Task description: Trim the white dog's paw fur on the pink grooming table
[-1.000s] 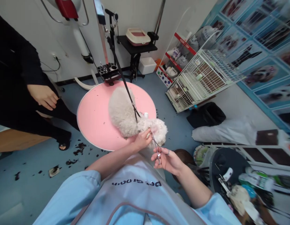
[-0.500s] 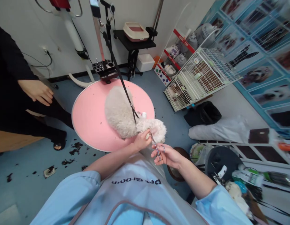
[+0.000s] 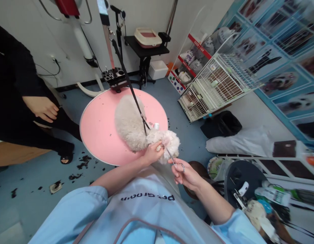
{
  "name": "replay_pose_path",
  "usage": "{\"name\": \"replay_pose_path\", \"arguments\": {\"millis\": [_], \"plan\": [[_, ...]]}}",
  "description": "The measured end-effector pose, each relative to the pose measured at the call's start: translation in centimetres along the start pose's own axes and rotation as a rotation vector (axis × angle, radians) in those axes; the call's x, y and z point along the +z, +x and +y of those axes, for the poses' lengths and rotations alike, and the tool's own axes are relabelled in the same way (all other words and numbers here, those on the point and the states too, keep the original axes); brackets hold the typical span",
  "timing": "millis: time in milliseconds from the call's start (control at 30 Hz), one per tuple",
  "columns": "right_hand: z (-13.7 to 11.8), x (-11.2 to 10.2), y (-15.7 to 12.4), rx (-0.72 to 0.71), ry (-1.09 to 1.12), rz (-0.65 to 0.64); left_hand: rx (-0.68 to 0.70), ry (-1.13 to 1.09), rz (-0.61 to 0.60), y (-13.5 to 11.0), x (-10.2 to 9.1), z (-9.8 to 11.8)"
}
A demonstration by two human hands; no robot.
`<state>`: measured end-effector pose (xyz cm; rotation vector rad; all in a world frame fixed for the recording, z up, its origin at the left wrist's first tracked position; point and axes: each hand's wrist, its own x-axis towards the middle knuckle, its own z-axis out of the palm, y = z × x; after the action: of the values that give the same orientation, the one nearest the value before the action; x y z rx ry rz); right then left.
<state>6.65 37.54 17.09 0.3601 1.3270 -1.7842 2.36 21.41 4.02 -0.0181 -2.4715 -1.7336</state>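
A fluffy white dog is on the round pink table, its head at the near right edge. My left hand is closed, fingertips pinching at the dog's ear beside a pinkish patch; the exact grip is partly hidden. In my right hand is a slim metal tool with finger rings, scissors or forceps, I cannot tell which. Its tip points at the pinkish patch, near my left fingertips. A black strap runs down to the dog's neck. Behind the head stands a small white container.
At left stands a person in black, one hand hanging by the table. A tool holder is at the table's far edge. Wire cages are at right, a dark round stool-like surface with items lower right. Dark hair clumps litter the floor.
My right hand has shifted slightly right and down, and the tool has turned to a flatter slant with its rings further right. My left hand stays at the dog's head.
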Motion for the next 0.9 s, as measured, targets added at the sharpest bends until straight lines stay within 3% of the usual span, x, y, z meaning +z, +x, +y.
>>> {"name": "replay_pose_path", "arguments": {"millis": [167, 500, 767, 900], "plan": [[0.2, -0.4, 0.8, 0.113, 0.065, -0.098, 0.024, 0.019, -0.019, 0.0, -0.1, -0.2], [-0.4, -0.1, 2.2, 0.166, -0.065, -0.02, -0.025, 0.098, -0.038, -0.2, 0.2, -0.4], [0.3, 0.5, 1.1, -0.021, -0.128, 0.003, 0.016, -0.003, -0.004, 0.2, 0.1, 0.2], [0.8, -0.8, 0.4, -0.092, -0.062, -0.166, 0.009, -0.057, -0.025, 0.2, -0.2, 0.4]]}}
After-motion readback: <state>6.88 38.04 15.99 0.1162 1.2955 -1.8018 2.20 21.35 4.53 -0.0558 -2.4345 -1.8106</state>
